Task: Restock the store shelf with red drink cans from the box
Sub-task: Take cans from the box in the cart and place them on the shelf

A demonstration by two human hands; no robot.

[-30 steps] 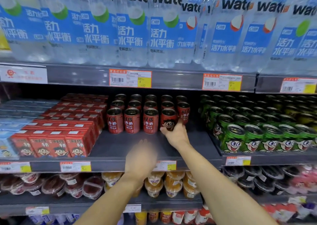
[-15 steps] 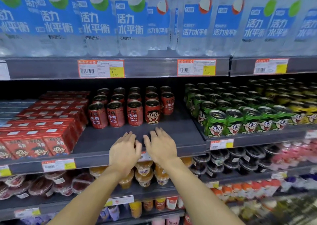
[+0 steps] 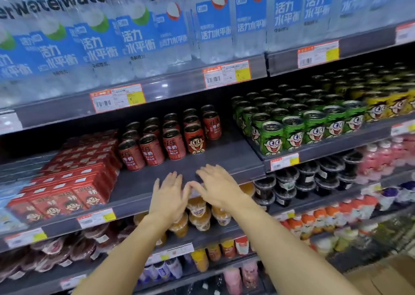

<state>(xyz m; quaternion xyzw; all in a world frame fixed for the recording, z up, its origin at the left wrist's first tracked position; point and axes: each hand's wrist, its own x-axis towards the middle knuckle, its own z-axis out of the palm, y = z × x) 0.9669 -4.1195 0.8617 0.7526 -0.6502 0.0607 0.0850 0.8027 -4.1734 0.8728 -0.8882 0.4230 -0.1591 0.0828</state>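
Several red drink cans (image 3: 173, 135) stand in rows toward the back of the dark grey shelf (image 3: 226, 157). My left hand (image 3: 168, 195) and my right hand (image 3: 219, 188) hover side by side over the shelf's front edge, fingers straight and spread, holding nothing. Both are a short way in front of the cans and touch none of them. A corner of the brown cardboard box (image 3: 390, 276) shows at the bottom right; what it holds is hidden.
Red drink cartons (image 3: 74, 182) fill the shelf left of the cans. Green cans (image 3: 298, 124) and yellow cans (image 3: 388, 103) stand to the right. Water bottles (image 3: 134, 31) line the shelf above. Cups and jelly tubs (image 3: 199, 213) sit on the shelves below.
My right hand has let go of the front cartoon-face can and drawn back to the shelf edge; my left hand came alongside it. The view has tilted and swung right, revealing the box corner.
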